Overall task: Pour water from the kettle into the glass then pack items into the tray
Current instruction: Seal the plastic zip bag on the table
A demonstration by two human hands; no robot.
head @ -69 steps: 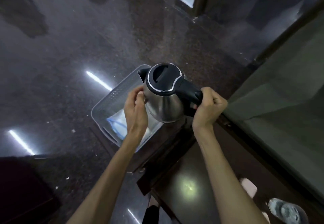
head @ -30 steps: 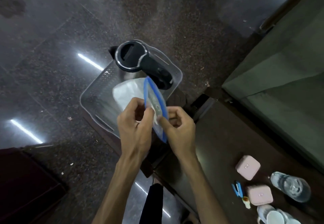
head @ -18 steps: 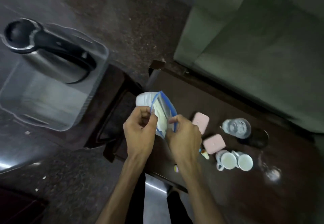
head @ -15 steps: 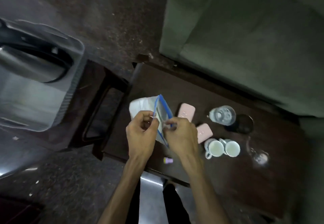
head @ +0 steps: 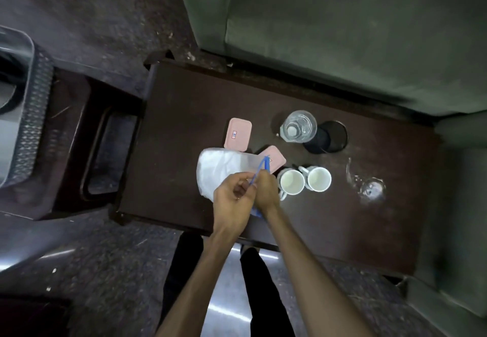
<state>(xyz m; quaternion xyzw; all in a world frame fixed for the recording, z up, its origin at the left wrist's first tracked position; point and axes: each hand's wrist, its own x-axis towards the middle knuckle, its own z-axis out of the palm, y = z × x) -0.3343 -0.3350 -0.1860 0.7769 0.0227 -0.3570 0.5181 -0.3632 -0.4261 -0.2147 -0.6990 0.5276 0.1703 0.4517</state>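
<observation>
Both hands pinch the blue-rimmed mouth of a clear zip bag (head: 221, 170) above the dark wooden table (head: 184, 115). My left hand (head: 232, 202) and my right hand (head: 266, 189) are close together on the blue strip. Behind the bag lie two pink boxes (head: 237, 136) (head: 275, 158). A glass of water (head: 298, 125) stands beside a black kettle base (head: 329, 137). Two white cups (head: 290, 185) (head: 319, 178) sit right of my hands. The grey tray (head: 31, 115) sits at the far left edge, with the steel kettle (head: 6, 78) barely showing inside it.
A green sofa (head: 342, 33) runs along the table's far side and right end. A wet patch (head: 369, 189) glistens on the table's right part. The tray rests on a dark stool (head: 87, 139) left of the table. My legs stand at the table's near edge.
The kettle was set into the tray and let go. Both hands took the zip bag out of the tray and carried it right, over the table. The view swung right.
</observation>
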